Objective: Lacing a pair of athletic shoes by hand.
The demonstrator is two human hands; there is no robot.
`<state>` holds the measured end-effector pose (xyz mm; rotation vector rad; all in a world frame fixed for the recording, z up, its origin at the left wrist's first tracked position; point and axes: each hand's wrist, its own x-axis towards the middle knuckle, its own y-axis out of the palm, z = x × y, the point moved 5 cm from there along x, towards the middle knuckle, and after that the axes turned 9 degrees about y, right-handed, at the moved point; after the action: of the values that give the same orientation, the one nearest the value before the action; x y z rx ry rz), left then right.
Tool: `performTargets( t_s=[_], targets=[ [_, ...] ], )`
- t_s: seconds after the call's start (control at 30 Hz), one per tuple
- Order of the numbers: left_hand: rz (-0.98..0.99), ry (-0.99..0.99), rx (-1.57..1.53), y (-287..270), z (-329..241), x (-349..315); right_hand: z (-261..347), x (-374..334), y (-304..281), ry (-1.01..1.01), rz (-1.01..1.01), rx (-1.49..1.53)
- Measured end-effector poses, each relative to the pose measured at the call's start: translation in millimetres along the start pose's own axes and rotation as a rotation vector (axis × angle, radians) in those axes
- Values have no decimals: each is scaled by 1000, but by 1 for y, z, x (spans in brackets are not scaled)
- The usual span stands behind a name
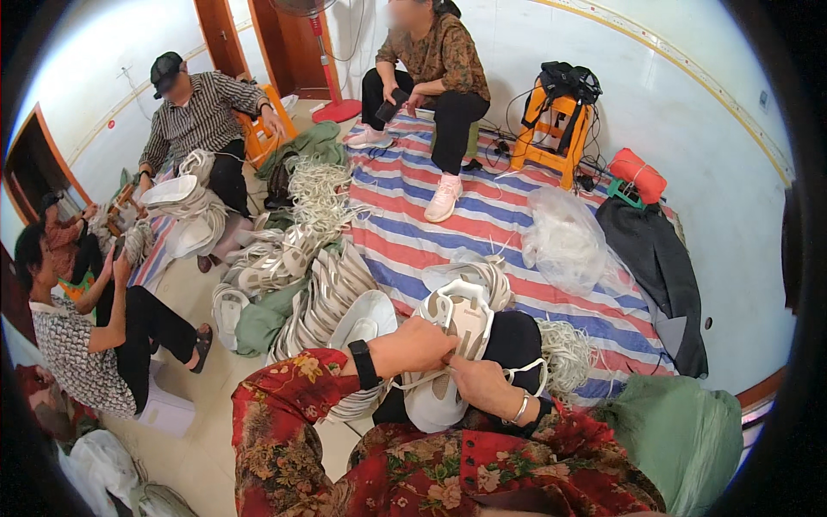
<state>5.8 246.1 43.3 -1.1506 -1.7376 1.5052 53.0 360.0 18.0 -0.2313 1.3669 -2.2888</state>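
Observation:
A white and beige shoe upper (470, 326) lies in front of me across my lap, its toe end (432, 407) pointing toward me. Over its middle, my left hand (412, 348) is closed, with a pale shoelace running by its fingers. Close against it, my right hand (488, 388) pinches at the lacing too. A loop of white shoelace (536, 369) stands out beside the right hand. Fingertips partly hide the eyelets, so the exact hold on the lace is hard to see.
Stacked shoe uppers (332, 297) lie to my left, below a heap of laces (320, 191). More laces (564, 355) bunch at my right on a striped sheet (413, 233). A green sack (680, 431) is near right. Co-workers sit left and ahead, beyond a plastic bag (564, 237).

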Motion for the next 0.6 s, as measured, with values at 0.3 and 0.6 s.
performTargets(
  t_s=[0.3,0.6],
  targets=[
    [-337,47,-94,7,-5,-22,-22,13,2,-45,-99,158],
    [-573,102,-257,8,-2,-30,-28,39,1,-5,177,575]
  ],
)
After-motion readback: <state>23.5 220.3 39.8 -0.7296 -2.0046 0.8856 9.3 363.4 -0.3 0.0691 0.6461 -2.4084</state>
